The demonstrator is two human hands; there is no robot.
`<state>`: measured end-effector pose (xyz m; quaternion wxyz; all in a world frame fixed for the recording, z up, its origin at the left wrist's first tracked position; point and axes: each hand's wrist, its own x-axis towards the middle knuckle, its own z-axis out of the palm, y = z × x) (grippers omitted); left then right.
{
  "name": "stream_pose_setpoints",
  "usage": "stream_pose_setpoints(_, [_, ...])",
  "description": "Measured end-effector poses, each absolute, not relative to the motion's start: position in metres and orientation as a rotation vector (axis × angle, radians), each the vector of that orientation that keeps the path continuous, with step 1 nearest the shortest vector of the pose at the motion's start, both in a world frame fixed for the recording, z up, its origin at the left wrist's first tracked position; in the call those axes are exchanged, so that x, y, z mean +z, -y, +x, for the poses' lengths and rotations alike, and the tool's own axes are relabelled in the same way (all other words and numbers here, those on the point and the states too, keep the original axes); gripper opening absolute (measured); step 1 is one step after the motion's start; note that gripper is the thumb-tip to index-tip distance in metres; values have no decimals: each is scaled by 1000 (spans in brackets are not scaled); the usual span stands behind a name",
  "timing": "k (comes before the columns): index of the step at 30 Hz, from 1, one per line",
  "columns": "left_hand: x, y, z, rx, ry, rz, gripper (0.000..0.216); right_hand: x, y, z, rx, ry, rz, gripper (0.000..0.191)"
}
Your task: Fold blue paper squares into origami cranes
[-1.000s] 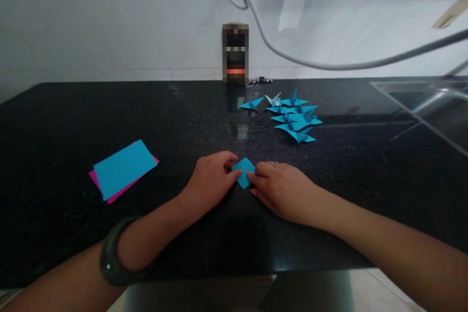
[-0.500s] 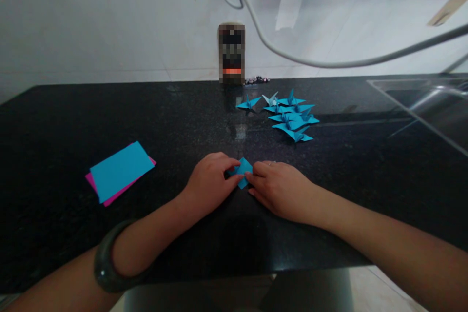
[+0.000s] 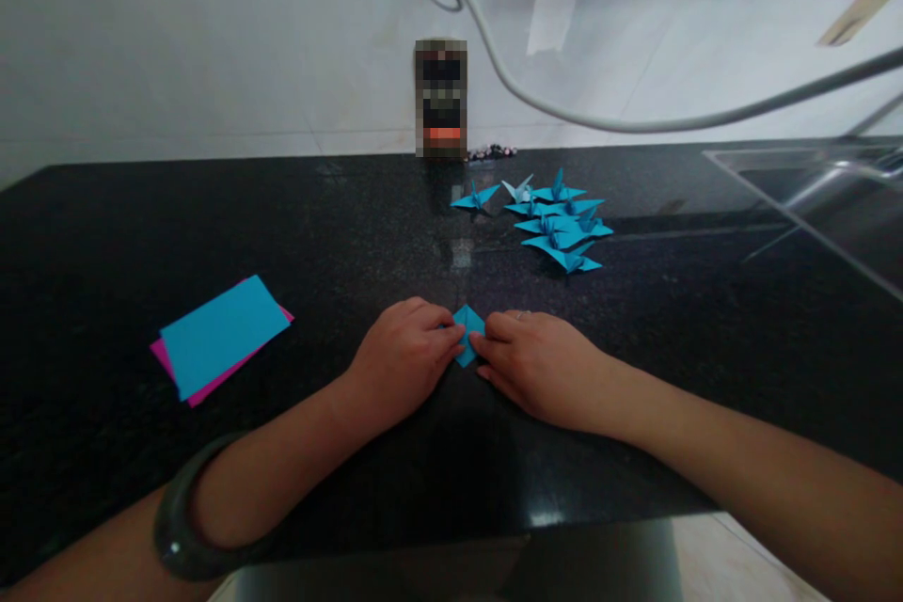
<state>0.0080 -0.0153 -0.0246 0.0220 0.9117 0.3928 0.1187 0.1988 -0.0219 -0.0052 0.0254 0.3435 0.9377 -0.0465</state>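
Observation:
A small folded piece of blue origami paper (image 3: 467, 324) lies on the dark countertop, its pointed ends facing away from me and toward me. My left hand (image 3: 410, 345) presses on its left side, thumb and fingers closed together at the edge. From the other side my right hand (image 3: 530, 359) grips the right edge, with the fingertips curled onto the paper. Both hands cover the side corners, so only the middle strip with a crease shows. Beyond my hands sit several folded blue paper cranes (image 3: 562, 228), one paler crane (image 3: 519, 190) among them.
Blue sheets (image 3: 226, 331) over a pink sheet (image 3: 201, 393) rest at left on the black countertop (image 3: 353, 235). A blurred upright device (image 3: 441, 99) leans on the wall beside a beaded string (image 3: 492, 152). The sink (image 3: 804, 207) is at right; a grey hose (image 3: 635, 124) crosses above.
My left thumb and fingers have closed further over the paper's left side, covering its left corner. My right hand stays nearly still. The whole view has shifted slightly.

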Motion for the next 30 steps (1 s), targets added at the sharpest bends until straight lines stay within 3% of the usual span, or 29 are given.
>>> stream_pose_setpoints(9, [-25, 19, 8, 204, -1239, 2845, 28, -4, 19, 200, -155, -2908, 1048, 24])
stream_pose_setpoints(30, [-29, 16, 0, 302, -1012, 2988, 25, -6, 16, 202, -148, -2927, 1011, 28])
